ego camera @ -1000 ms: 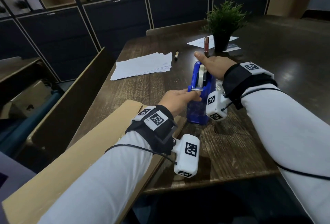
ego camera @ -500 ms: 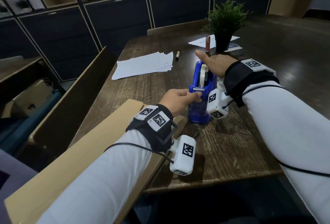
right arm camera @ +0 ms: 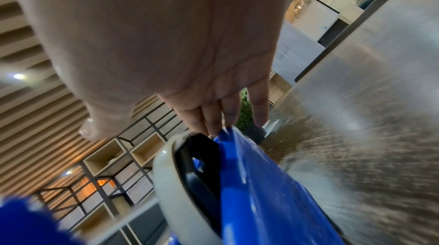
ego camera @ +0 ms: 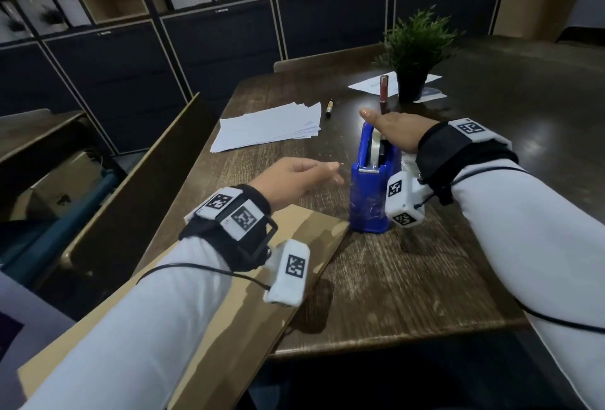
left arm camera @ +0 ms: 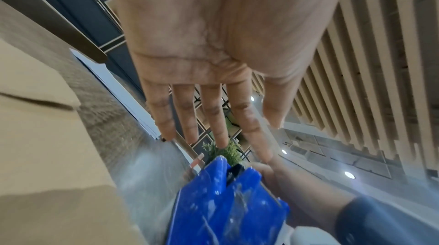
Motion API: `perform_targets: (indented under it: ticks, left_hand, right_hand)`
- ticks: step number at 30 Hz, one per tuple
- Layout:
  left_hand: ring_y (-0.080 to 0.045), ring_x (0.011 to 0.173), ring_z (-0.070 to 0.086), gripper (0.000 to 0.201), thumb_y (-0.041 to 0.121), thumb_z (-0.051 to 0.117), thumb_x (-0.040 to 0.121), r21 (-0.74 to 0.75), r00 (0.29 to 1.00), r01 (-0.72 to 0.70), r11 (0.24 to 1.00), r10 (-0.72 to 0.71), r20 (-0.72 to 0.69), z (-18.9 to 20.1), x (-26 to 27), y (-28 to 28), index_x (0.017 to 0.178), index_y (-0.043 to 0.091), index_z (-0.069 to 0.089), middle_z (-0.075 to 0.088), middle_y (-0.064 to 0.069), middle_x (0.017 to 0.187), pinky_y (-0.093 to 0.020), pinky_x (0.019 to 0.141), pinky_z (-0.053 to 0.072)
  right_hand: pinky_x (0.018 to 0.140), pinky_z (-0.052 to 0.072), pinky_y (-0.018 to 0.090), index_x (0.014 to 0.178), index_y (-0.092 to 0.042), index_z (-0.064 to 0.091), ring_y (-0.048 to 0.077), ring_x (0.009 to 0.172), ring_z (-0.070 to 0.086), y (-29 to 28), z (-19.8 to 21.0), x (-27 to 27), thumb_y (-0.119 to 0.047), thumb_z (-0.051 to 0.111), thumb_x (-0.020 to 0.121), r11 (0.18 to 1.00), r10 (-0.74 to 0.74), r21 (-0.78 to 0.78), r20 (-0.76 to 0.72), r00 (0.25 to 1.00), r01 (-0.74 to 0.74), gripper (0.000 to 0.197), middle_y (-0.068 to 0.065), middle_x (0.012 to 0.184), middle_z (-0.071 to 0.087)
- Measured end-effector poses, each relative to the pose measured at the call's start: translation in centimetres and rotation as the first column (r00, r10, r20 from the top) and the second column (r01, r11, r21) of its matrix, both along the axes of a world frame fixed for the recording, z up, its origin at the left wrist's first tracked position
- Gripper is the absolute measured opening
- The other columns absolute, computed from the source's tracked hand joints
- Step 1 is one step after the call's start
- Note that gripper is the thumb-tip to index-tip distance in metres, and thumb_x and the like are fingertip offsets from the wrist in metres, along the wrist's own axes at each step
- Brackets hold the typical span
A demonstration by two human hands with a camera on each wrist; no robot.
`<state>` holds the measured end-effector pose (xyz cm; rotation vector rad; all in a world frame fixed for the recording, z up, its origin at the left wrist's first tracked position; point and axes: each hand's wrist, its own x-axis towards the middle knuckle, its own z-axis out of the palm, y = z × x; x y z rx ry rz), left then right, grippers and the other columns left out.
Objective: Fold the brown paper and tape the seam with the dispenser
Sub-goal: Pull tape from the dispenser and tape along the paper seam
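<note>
Fingers (right arm camera: pixel 260 110) of your right hand (ego camera: pixel 397 130) lie straight along the top of the blue tape dispenser (ego camera: pixel 373 180), palm down on its far end; nothing is curled round it, so that grip is flat and unclenched, pressing rather than clutching. The roll of tape (right arm camera: pixel 166 183) sits in the dispenser's slot just under your palm.

Your left hand (ego camera: pixel 291 179) hovers just left of the dispenser's near end, apart from it. In the left wrist view its fingers (left arm camera: pixel 213 117) are stretched out and spread. A faint clear strip seems to glint at the fingertips in the head view, but it is too blurred to tell whether you hold tape.

The dispenser stands upright on the dark wooden counter (ego camera: pixel 425 278), close to the near edge. The brown paper (ego camera: pixel 255 311) lies folded flat under your left forearm, its far corner just beside the dispenser's base and its near end overhanging the counter's edge.

Farther back lie a stack of white sheets (ego camera: pixel 268 128), a small marker (ego camera: pixel 329 107) and a potted plant (ego camera: pixel 415 53).
</note>
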<state>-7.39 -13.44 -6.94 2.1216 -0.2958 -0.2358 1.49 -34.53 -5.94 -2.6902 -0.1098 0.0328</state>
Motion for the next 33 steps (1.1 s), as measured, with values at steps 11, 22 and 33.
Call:
perform_targets:
  ticks: [11,22,33]
  left_hand:
    - [-0.010,0.121,0.053,0.051,0.041,0.034,0.101,-0.168,0.983,-0.161,0.972,0.174,0.065,0.4,-0.8,5.4,0.082,0.017,0.074,0.063,0.015,0.123,-0.045,0.113,0.033]
    - [-0.004,0.125,0.048,0.052,0.043,0.031,0.101,-0.182,0.970,-0.200,0.963,0.220,0.100,-0.3,-1.4,7.8,0.085,0.020,0.075,0.057,0.013,0.133,-0.042,0.113,0.032]
    - [-0.010,0.127,0.047,0.053,0.045,0.030,0.099,-0.190,0.966,-0.219,0.957,0.241,0.097,-1.0,-1.2,9.0,0.074,0.031,0.075,0.060,0.011,0.130,-0.042,0.110,0.034]
  right_hand:
    - [0.095,0.044,0.033,0.112,-0.013,0.067,0.023,0.111,0.056,4.5,4.1,-4.5,-0.035,0.052,0.095,0.973,0.231,-0.071,0.193,0.954,-0.221,0.032,0.004,0.118,0.064]
    - [0.066,0.042,0.020,0.099,-0.015,0.073,0.005,0.076,0.057,10.4,2.0,-7.2,-0.027,0.059,0.090,0.865,0.407,0.280,0.094,0.909,-0.416,0.021,-0.007,0.085,0.066]
    - [0.060,0.043,0.015,0.087,-0.007,0.072,0.011,0.074,0.059,12.7,1.7,-7.5,-0.019,0.063,0.089,0.845,0.363,0.318,0.249,0.898,-0.429,0.015,0.003,0.084,0.070]
